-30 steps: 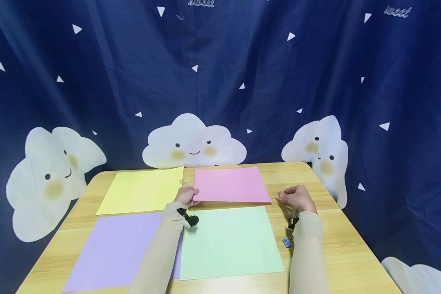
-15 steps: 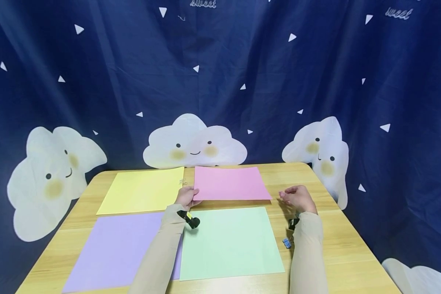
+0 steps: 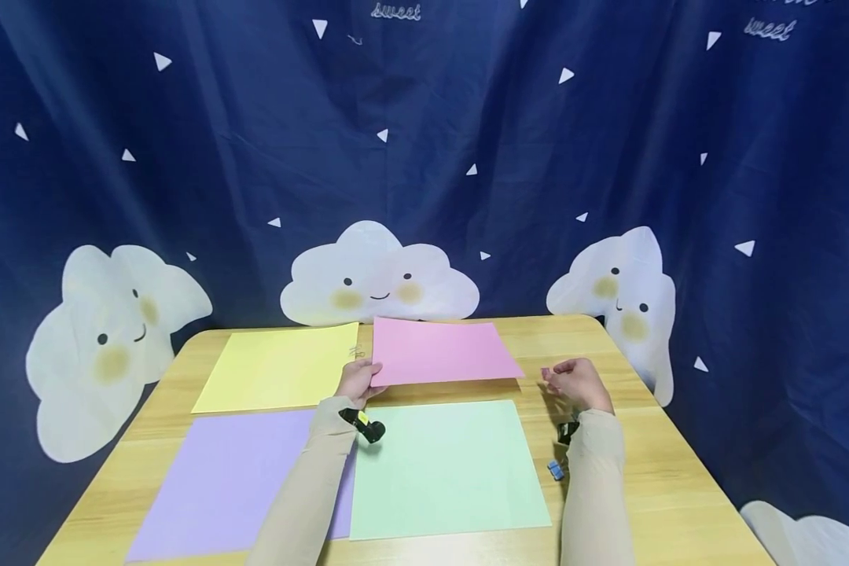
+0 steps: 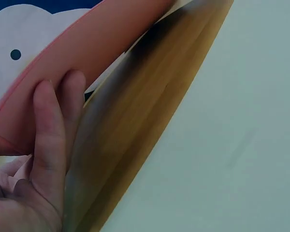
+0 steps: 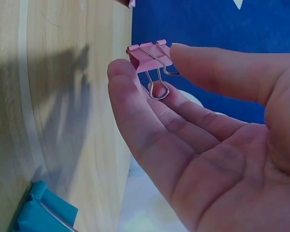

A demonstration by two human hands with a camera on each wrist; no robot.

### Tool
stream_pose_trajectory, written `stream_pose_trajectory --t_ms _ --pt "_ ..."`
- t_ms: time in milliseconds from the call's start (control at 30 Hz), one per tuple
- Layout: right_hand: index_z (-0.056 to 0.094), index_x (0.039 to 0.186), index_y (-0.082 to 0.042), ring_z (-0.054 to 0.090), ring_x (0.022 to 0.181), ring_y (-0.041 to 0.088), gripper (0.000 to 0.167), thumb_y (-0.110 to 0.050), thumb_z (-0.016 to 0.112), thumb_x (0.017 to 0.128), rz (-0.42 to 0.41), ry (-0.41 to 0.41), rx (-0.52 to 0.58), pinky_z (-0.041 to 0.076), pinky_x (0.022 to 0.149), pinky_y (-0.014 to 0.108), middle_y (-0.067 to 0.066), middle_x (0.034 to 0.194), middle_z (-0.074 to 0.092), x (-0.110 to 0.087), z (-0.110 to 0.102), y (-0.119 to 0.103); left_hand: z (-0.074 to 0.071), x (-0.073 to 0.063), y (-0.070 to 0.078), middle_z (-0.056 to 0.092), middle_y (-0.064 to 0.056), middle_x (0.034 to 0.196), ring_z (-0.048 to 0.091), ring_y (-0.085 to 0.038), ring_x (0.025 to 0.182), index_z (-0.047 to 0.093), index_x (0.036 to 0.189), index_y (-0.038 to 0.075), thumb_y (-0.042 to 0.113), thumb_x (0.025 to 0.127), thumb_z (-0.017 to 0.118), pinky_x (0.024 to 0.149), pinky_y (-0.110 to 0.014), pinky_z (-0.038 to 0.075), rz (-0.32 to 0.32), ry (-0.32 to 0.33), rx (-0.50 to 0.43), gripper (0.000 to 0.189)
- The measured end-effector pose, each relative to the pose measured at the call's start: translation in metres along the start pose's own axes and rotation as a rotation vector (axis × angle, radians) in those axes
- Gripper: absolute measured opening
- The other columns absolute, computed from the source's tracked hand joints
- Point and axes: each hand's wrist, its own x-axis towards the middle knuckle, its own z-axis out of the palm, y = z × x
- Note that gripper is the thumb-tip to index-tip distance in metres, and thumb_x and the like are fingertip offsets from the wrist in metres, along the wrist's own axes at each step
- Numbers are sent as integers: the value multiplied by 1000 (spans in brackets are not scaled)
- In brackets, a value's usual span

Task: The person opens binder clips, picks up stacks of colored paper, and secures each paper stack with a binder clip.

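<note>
My left hand [image 3: 357,379] grips the left edge of the pink sheet [image 3: 442,350], thumb on top. In the left wrist view, its fingers reach under the pink sheet [image 4: 63,63], which is raised off the table and bends upward at its far left corner. To the right of the sheet, my right hand [image 3: 580,384] holds a small pink binder clip [image 5: 147,57] between thumb and fingers, apart from the sheet. The clip's wire handles point toward the palm. A blue binder clip [image 3: 555,470] lies on the table beside the right forearm.
A yellow sheet [image 3: 276,369] lies at the back left, with small wire handles [image 3: 356,351] at its right edge. Near me lie a purple sheet [image 3: 219,479] and a green sheet [image 3: 453,472]. A blue cloud-patterned curtain [image 3: 424,157] hangs behind the wooden table [image 3: 665,487].
My left hand has raised the pink sheet a little, and its left side now tilts higher. The right hand has stayed almost in place with the pink clip. The head view has shifted slightly.
</note>
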Motion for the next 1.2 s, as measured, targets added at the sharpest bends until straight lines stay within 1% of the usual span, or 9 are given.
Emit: stream_pose_trajectory --t_ms 67,200,367,500,633,767,900,1200 --pt "54 127 17 71 106 34 39 -10 62 101 3 -2 10 61 88 42 33 128 66 0 -1 0 0 -1 0 73 -7 97 69 -5 70 49 143 -13 7 105 56 62 -17 61 7 0 -3 43" --pt "53 127 18 72 104 32 39 -8 62 100 -6 -8 32 63 89 42 30 130 68 1 -2 1 -1 -1 -2 72 -4 92 69 -5 68 49 144 -12 7 105 57 61 -17 61 18 0 -13 44" --pt "53 127 19 73 98 33 42 -13 63 101 -15 -4 21 63 88 43 32 123 69 1 -4 4 -2 0 -3 72 -1 89 70 -5 68 48 145 -12 7 104 57 62 -18 61 32 -21 -43 46" --pt "53 128 18 71 99 37 47 -20 64 102 -16 2 12 63 85 43 32 118 69 -1 -4 4 -2 -5 -1 73 0 89 71 -5 71 47 145 -13 8 105 56 64 -18 62 43 -35 -66 45" --pt "55 128 15 71 95 34 47 -23 65 103 -18 14 10 63 81 42 29 115 68 -3 -2 4 -3 -12 1 71 3 88 71 -4 73 47 144 -14 8 106 54 65 -18 61 63 -39 -89 45" --pt "55 129 13 71 95 32 46 -24 65 103 -9 13 16 63 82 42 29 119 67 -3 -2 3 -7 -18 4 70 5 87 70 -3 73 46 144 -14 9 106 55 64 -19 60 70 -27 -101 45" --pt "55 130 12 70 99 35 47 -25 64 103 -6 16 17 63 85 44 29 121 67 -2 -2 2 -13 -23 6 71 6 87 70 -3 75 44 147 -12 10 105 56 65 -19 60 76 -26 -116 49" --pt "54 131 10 70 98 32 49 -28 64 104 10 6 39 63 84 42 30 125 66 0 1 2 -32 -34 8 73 9 87 73 -3 77 41 149 -13 10 105 57 69 -21 63 89 -26 -174 52"
